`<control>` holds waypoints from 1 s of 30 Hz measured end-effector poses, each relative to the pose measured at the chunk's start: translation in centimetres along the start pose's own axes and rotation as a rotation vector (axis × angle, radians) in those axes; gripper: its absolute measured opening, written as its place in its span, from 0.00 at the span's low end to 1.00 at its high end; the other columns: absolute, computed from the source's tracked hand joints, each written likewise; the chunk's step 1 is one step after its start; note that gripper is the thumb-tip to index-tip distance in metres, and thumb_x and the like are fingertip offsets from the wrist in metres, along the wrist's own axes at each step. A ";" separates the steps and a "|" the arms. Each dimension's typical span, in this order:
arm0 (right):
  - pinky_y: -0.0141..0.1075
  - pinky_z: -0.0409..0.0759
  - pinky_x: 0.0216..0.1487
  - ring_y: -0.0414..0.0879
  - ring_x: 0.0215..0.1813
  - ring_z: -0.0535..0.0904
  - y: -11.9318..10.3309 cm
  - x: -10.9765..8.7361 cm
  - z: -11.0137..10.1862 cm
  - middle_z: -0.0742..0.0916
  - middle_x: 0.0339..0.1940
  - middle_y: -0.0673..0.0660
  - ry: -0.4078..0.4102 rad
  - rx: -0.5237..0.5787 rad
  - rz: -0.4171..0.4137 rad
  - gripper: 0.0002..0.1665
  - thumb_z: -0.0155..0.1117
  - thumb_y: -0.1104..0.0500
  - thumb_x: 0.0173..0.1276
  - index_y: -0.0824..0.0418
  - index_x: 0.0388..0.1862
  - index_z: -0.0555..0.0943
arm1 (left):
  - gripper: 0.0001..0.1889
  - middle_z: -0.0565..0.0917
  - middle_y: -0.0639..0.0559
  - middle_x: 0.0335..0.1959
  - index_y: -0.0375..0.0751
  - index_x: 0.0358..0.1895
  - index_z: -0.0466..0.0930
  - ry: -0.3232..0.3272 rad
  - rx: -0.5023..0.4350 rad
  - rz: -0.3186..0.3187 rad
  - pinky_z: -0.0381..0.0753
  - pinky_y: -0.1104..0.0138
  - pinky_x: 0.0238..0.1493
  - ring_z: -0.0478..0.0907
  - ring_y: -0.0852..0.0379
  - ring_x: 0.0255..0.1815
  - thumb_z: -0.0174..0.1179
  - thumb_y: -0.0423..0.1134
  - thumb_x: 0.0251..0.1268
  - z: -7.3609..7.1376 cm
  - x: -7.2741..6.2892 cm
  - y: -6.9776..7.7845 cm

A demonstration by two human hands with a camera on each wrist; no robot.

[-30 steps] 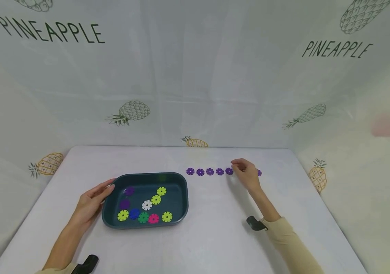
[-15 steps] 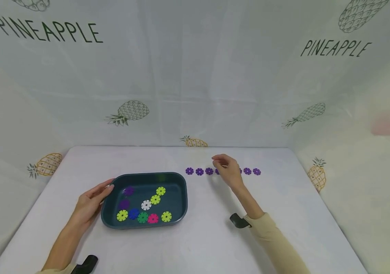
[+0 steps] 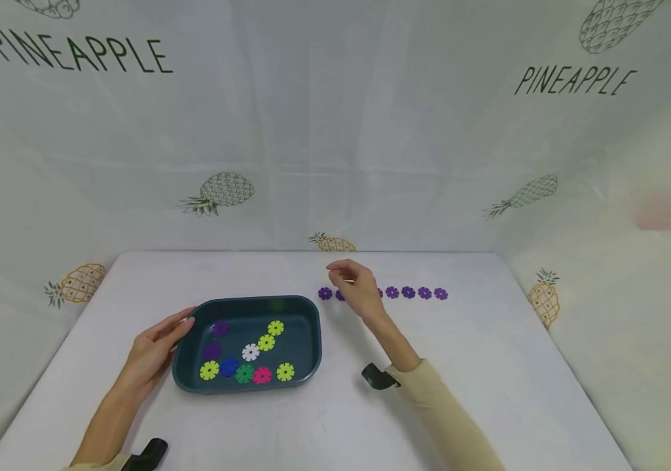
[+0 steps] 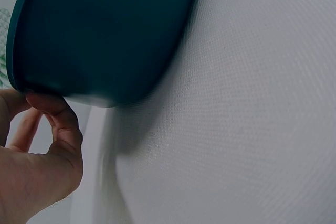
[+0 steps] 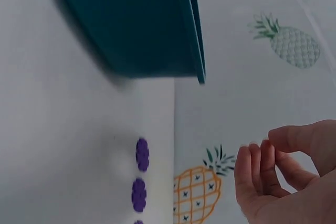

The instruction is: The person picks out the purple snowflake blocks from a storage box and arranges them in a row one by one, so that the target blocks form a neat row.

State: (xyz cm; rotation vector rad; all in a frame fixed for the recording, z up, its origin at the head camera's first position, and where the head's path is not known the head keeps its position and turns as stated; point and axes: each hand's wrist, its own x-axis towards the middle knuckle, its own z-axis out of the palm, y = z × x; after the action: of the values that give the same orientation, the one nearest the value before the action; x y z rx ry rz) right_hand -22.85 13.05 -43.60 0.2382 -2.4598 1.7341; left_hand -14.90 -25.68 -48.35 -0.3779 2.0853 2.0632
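My left hand (image 3: 150, 356) grips the left rim of a dark teal tray (image 3: 315, 347), thumb at the edge. In the left wrist view the thumb and fingers (image 4: 58, 111) pinch that rim. Notched, flower-shaped discs lie inside: several yellow discs (image 3: 209, 370), two purple discs (image 3: 212, 352), a white disc (image 3: 251, 352), a blue disc (image 3: 229, 367), a green disc (image 3: 244, 373) and a pink disc (image 3: 262, 375). My right hand (image 3: 359, 288) hovers above the left part of a row of purple discs (image 3: 408, 292), fingers loosely bent, nothing visible between them. It hides some discs.
The white table (image 3: 488, 366) carries the tray at left and the disc row behind it to the right. A pineapple-printed curtain (image 3: 335, 131) hangs behind the table and along both sides. Black wrist cameras (image 3: 379, 377) stick out from both forearms.
My right hand has moved left along the purple row, uncovering discs on the right and covering ones further left. The left hand and tray have stayed in place.
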 end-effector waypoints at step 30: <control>0.27 0.79 0.51 0.47 0.48 0.83 -4.6 -2.5 10.7 0.86 0.49 0.59 -0.344 0.043 -0.072 0.15 0.65 0.62 0.75 0.66 0.57 0.82 | 0.29 0.81 0.79 0.49 0.57 0.72 0.76 0.001 0.025 -0.011 0.78 0.78 0.49 0.76 0.74 0.53 0.65 0.57 0.70 0.1 -0.2 0.0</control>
State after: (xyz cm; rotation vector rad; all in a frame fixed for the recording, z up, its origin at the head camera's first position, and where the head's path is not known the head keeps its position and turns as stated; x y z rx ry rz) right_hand -19.62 1.57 -43.42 0.6730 -2.6014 1.8493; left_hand -14.70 -25.55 -48.31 -0.3851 2.1031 2.0288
